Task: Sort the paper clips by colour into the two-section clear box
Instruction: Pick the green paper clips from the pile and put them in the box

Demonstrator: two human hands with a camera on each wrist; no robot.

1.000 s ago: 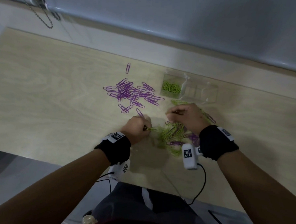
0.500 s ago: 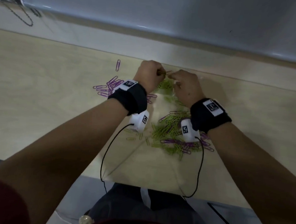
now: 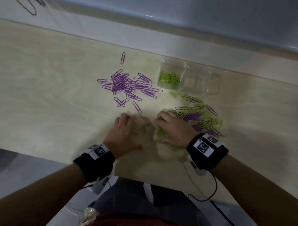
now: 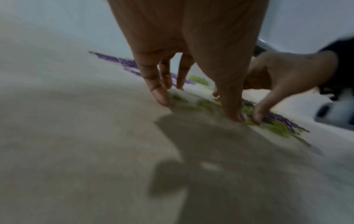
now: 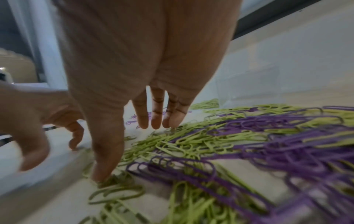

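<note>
Both hands are down at the near edge of the mixed pile [image 3: 199, 118], which lies on the desk [image 3: 50, 99] just near of the box [image 3: 189, 78]. The box stands at the far right; its left section holds green clips [image 3: 170, 78], and its right section looks empty. A separate heap of purple clips [image 3: 127, 85] lies to the left of the box, already pulled apart from the mix.

The left hand [image 3: 125, 130] has its grip spread, fingers straight and tips touching the desk beside a few loose greens; it holds nothing that shows. The right hand [image 3: 174, 131] is also spread, thumb tip pressing on a green clip at the pile's near-left edge and the other fingers reaching onto the greens beyond. The head view is blurred around both hands, so whether a single clip is caught under a fingertip cannot be told.

The step in hand seems to be gathering another batch of greens. To do it well, rake from the near-left fringe, where the pile is nearly all green, and keep clear of the purple knot in the middle, since clips hook one another and a purple could ride along. Pinch a small bunch, lift slowly, shake off hangers-on, then drop it in the left section only.
</note>
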